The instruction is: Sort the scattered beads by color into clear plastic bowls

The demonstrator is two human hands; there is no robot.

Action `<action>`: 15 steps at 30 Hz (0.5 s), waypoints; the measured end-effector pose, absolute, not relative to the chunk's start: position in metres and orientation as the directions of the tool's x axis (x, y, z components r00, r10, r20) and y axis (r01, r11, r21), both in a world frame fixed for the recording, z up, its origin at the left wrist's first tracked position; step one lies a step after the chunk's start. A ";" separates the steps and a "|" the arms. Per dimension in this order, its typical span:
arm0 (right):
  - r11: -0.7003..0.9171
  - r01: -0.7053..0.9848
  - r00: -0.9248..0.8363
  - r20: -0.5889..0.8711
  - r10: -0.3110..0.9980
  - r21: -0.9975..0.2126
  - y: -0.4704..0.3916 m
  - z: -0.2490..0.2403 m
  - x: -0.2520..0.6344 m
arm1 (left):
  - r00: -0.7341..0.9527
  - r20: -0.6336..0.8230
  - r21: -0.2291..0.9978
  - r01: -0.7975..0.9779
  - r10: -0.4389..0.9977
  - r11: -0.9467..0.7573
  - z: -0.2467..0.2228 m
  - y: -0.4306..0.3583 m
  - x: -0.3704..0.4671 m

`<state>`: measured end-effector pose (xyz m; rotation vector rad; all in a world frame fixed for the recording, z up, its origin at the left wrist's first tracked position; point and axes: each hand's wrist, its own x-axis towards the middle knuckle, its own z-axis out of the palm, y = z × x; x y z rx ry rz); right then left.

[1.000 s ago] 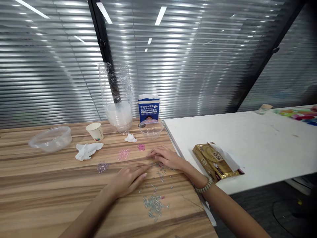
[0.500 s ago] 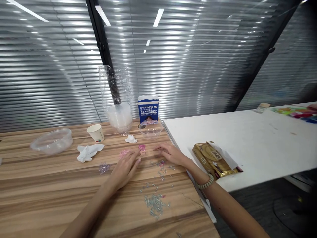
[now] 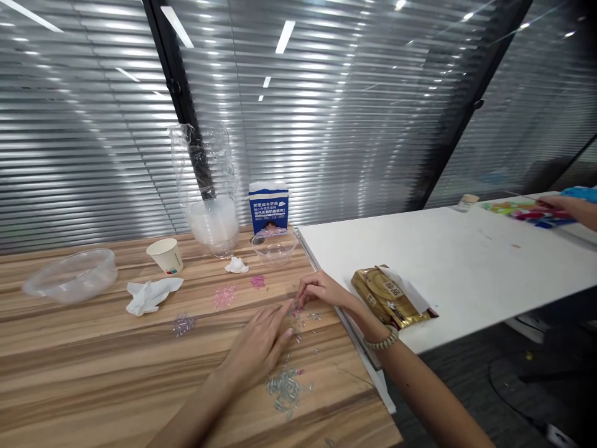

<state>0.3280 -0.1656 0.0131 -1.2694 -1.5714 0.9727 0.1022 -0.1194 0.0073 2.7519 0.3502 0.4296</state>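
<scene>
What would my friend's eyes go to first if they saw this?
Probably the person's left hand and right hand, close together over the wooden table, just beyond a pile of tiny shiny pieces. Next, maybe the gold packet on the white table to the right, or the bright blue box at the back, by the blinds.

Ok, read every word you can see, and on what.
"即使成本更高": blue paper package.
"用巴氏鲜奶做面包!": lower on that package; its remaining lines are too small.
Gold plastic packet: characters too blurred.
Cream paper cup: print too small.
</scene>
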 end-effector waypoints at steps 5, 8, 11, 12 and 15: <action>0.211 0.341 -0.116 0.181 0.977 -0.916 -0.168 0.019 0.330 | 0.935 0.218 0.356 0.191 0.280 -0.915 0.004 -0.117 0.104; 0.208 0.336 -0.125 0.175 0.977 -0.919 -0.168 0.021 0.330 | 0.939 0.205 0.349 0.194 0.277 -0.917 0.005 -0.117 0.104; 0.209 0.327 -0.123 0.178 0.976 -0.922 -0.168 0.020 0.330 | 0.945 0.192 0.341 0.189 0.265 -0.921 0.006 -0.118 0.104; 0.209 0.326 -0.122 0.178 0.976 -0.922 -0.168 0.020 0.330 | 0.946 0.190 0.340 0.187 0.262 -0.922 0.007 -0.118 0.104; 0.205 0.320 -0.122 0.174 0.977 -0.925 -0.168 0.019 0.330 | 0.947 0.194 0.339 0.181 0.256 -0.923 0.007 -0.118 0.104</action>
